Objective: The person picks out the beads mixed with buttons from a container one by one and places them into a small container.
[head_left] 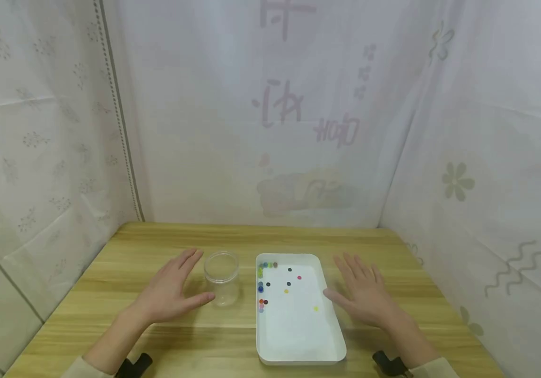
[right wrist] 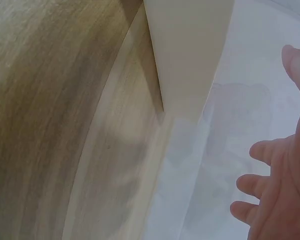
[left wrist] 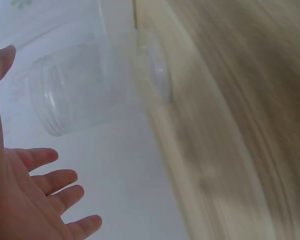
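Flanking a clear jar (head_left: 222, 281) and white tray (head_left: 299, 331) of beads (head_left: 261, 289), left hand (head_left: 168, 291) and right hand (head_left: 364, 291) hold nothing, fingers apart, apparently pre-grasp; any bead pickup would demand pinching.

Wood-grain surface (head_left: 214, 346), yellow-brown, streaked side to side with paler and darker bands; far corners rounded, near edge cut off in head view. Clear cylindrical jar (head_left: 223, 281) stood upright on it, mouth up; ridged rim shown in left wrist view. White rectangular tray (head_left: 299, 336) laid flat to right of jar; rounded corners, low walls, long sides run from near to far. Jar placed beside far half of tray; narrow strip of surface seen between, so neither touched by other.
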`<state>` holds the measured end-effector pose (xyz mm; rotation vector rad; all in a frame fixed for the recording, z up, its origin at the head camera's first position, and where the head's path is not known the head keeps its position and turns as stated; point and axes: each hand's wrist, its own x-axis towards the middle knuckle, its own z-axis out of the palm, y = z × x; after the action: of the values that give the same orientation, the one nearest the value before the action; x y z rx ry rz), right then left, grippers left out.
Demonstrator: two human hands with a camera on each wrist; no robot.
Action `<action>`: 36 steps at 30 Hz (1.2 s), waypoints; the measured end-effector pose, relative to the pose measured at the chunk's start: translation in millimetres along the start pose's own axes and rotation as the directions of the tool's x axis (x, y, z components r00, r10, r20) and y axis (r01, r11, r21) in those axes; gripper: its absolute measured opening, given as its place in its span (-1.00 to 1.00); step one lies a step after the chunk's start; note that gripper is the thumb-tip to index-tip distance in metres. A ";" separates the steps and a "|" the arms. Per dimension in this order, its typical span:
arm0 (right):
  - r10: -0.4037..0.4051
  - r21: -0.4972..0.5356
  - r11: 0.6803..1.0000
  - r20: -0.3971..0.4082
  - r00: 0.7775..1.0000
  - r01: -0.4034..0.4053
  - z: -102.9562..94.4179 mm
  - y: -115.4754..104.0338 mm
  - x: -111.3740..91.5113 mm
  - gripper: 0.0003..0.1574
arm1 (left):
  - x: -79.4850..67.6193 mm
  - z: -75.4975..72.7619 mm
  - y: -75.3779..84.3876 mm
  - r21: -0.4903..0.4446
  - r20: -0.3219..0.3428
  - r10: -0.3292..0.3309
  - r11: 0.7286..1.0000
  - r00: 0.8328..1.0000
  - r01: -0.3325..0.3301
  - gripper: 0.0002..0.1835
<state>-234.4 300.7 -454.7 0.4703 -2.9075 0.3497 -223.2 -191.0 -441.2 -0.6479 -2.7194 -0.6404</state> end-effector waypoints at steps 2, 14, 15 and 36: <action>-0.006 0.004 1.000 -0.005 1.000 0.006 -0.4 -0.9 -0.1 0.18 | 1.9 -1.2 2.2 -0.045 -0.007 -0.001 0.999 1.000 0.000 0.08; -0.005 0.007 1.000 -0.025 1.000 0.005 -1.4 -4.9 4.8 0.16 | 3.0 -6.2 9.9 -0.193 0.019 -0.047 0.980 0.999 0.050 0.00; -0.008 0.014 1.000 -0.027 1.000 0.008 -1.2 -4.9 4.4 0.16 | 2.8 -6.1 9.7 -0.193 0.019 -0.048 0.980 0.999 0.051 0.00; -0.005 0.027 1.000 -0.024 1.000 0.005 -0.5 -6.4 7.2 0.18 | 4.8 -5.6 2.1 -0.221 0.010 -0.031 0.975 0.999 0.033 -0.02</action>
<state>-238.9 292.9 -451.4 0.4742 -2.8814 0.3911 -225.5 -190.3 -433.9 -0.6586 -2.6923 -0.9612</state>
